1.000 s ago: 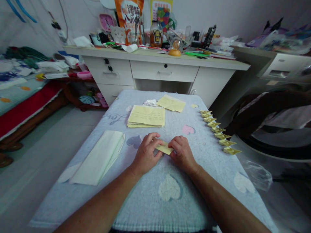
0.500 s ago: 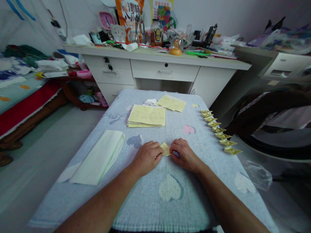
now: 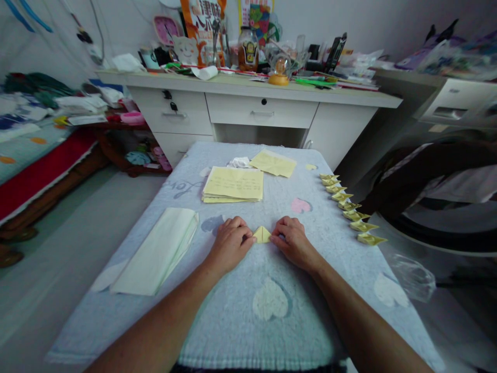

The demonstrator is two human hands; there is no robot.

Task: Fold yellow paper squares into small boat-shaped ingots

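Between my hands lies a small piece of folded yellow paper (image 3: 262, 235), now a low triangle with a crease down its middle. My left hand (image 3: 233, 239) pinches its left corner between thumb and fingers. At the right corner, my right hand (image 3: 290, 239) grips it in the same way. The paper is at the cloth's surface; whether it touches the cloth I cannot tell. Beyond my hands sits a stack of yellow sheets (image 3: 233, 184) with writing on the top one. More loose yellow sheets (image 3: 274, 163) lie behind it to the right.
Several folded yellow paper boats (image 3: 351, 215) stand in a row along the right edge of the cloth-covered table (image 3: 225, 321). A folded pale green cloth or paper (image 3: 157, 254) lies at left. Crumpled white tissue (image 3: 239, 162) rests behind the stack. A cluttered white desk (image 3: 248, 93) stands beyond.
The yellow paper has gone from a diamond shape to a flatter triangle with a centre crease. My left hand has shifted slightly left, leaving more of the paper showing.
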